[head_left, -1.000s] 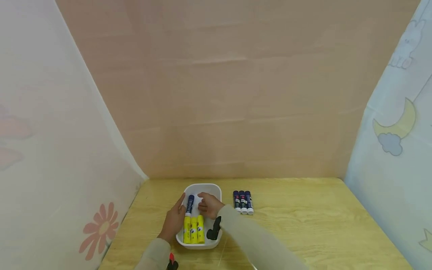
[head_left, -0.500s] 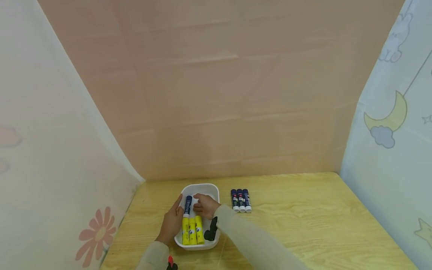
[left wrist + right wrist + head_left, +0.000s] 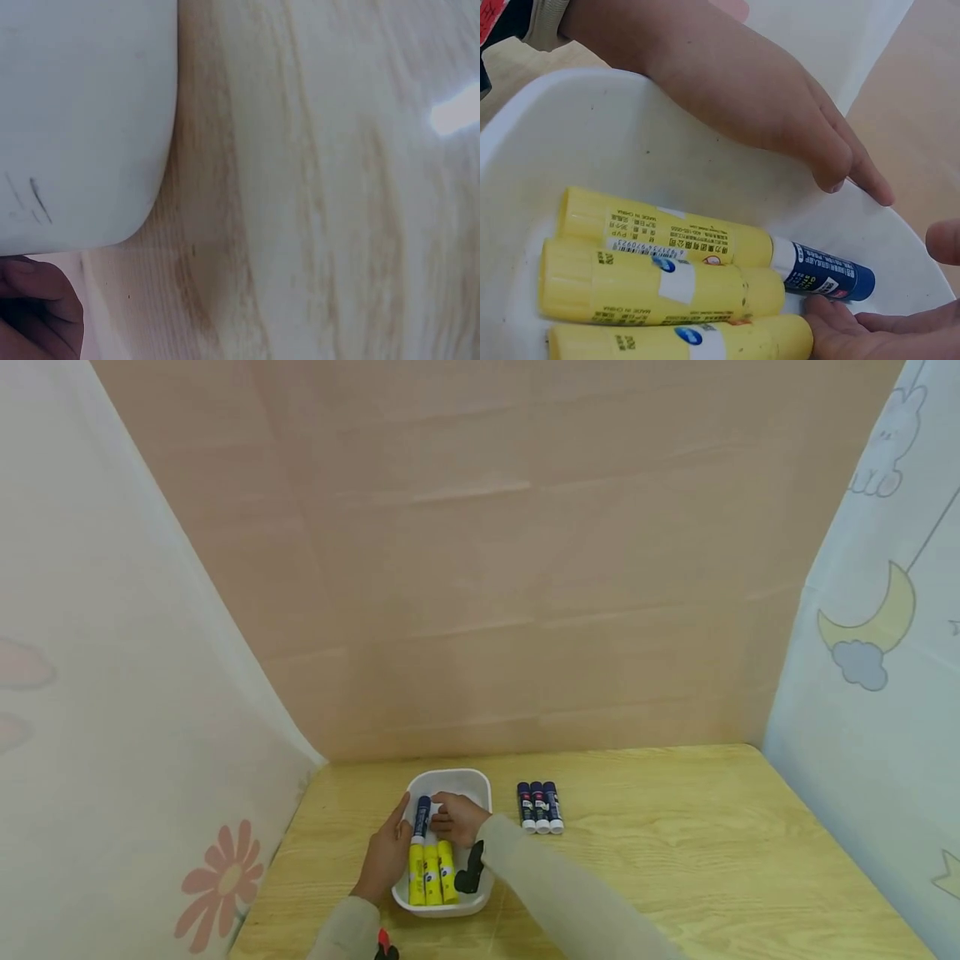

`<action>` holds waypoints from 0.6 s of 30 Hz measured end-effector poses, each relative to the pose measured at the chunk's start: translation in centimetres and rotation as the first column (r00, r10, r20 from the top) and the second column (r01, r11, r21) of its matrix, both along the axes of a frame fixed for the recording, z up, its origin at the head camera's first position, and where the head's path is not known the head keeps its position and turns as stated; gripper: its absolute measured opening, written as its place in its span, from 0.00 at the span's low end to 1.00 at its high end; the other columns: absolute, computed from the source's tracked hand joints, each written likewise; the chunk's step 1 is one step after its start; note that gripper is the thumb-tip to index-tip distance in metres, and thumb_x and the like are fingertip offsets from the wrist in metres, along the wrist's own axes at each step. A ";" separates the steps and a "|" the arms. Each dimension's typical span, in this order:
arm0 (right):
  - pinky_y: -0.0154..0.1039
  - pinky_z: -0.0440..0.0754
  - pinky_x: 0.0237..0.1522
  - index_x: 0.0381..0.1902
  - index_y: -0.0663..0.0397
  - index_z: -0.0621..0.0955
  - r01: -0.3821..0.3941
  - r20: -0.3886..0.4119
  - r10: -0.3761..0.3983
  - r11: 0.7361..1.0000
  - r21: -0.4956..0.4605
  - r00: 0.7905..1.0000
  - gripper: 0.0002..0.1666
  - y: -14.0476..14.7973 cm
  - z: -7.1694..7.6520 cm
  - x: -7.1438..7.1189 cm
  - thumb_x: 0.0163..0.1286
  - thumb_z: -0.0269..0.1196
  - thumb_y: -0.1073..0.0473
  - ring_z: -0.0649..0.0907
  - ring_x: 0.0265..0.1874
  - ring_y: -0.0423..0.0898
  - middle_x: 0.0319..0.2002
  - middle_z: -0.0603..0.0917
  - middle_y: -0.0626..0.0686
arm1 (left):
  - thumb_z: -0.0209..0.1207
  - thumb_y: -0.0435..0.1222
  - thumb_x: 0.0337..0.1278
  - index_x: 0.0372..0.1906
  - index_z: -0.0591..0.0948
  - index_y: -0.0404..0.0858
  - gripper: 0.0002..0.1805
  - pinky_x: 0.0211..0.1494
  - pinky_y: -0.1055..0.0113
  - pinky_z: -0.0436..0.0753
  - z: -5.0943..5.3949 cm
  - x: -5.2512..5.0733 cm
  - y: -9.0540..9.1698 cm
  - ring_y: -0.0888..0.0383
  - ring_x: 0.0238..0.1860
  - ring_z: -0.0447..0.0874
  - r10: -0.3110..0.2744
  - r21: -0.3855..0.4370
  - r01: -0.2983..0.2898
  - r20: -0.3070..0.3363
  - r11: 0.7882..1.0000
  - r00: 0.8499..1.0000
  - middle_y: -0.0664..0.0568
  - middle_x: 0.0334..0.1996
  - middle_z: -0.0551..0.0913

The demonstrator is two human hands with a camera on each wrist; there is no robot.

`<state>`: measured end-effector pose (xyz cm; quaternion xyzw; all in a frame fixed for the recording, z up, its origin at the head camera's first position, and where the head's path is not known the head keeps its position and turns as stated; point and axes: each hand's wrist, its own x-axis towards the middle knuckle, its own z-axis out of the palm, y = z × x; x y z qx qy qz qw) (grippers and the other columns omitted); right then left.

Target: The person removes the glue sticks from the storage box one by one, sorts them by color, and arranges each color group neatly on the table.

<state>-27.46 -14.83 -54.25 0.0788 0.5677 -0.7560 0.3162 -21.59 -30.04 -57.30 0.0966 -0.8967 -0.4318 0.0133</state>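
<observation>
A white plastic bin [image 3: 477, 893] stands on the wooden table, holding three yellow glue sticks [image 3: 432, 877] side by side and one dark blue glue stick [image 3: 422, 818] in line beyond the leftmost yellow one. My left hand [image 3: 386, 857] grips the bin's left wall, thumb over the rim inside and fingers along the outside. Inside the bin, my right hand [image 3: 461, 819] is beside the blue glue stick. In the right wrist view its fingertips [image 3: 829, 311] touch or nearly touch that stick's side, while the thumb [image 3: 945, 241] stays apart from it.
Three dark blue glue sticks [image 3: 540, 807] with white ends lie in a row on the table [image 3: 675, 852], right of the bin. A brown cloth [image 3: 480, 568] hangs behind the table. Patterned white cloths [image 3: 885, 735] hang at both sides.
The right hand has shifted slightly left, closer to the blue glue stick, which sits a little nearer the yellow ones. The left hand keeps its grip; the head view has shifted slightly.
</observation>
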 end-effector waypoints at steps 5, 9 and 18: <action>0.55 0.65 0.64 0.66 0.86 0.53 -0.026 0.000 0.026 1.000 -0.002 1.000 0.43 -0.5 -0.2 0.1 0.71 0.55 0.55 0.72 0.60 0.64 0.58 0.69 0.74 | 0.41 0.45 0.75 0.76 0.58 0.58 0.28 0.26 0.63 0.71 -0.3 0.2 -0.1 0.58 0.16 0.64 0.014 0.000 -0.014 0.002 1.000 1.000 0.48 0.32 0.76; 0.48 0.70 0.61 0.59 0.83 0.63 -0.055 -0.008 0.055 0.998 -0.019 0.998 0.31 -1.1 -0.4 0.1 0.72 0.54 0.58 0.77 0.46 0.55 0.45 0.74 0.65 | 0.42 0.45 0.74 0.76 0.58 0.58 0.28 0.26 0.63 0.72 -0.4 0.3 -0.4 0.58 0.16 0.65 0.024 -0.014 -0.024 -0.005 1.000 1.000 0.47 0.31 0.76; 0.43 0.78 0.51 0.49 0.72 0.75 -0.017 -0.036 0.017 1.000 0.007 0.999 0.13 -1.7 -1.0 -0.4 0.70 0.57 0.68 0.78 0.41 0.49 0.41 0.77 0.59 | 0.41 0.44 0.74 0.76 0.57 0.59 0.28 0.21 0.63 0.70 -0.2 0.3 -0.5 0.59 0.15 0.63 0.020 -0.016 -0.020 -0.022 1.000 1.000 0.53 0.18 0.65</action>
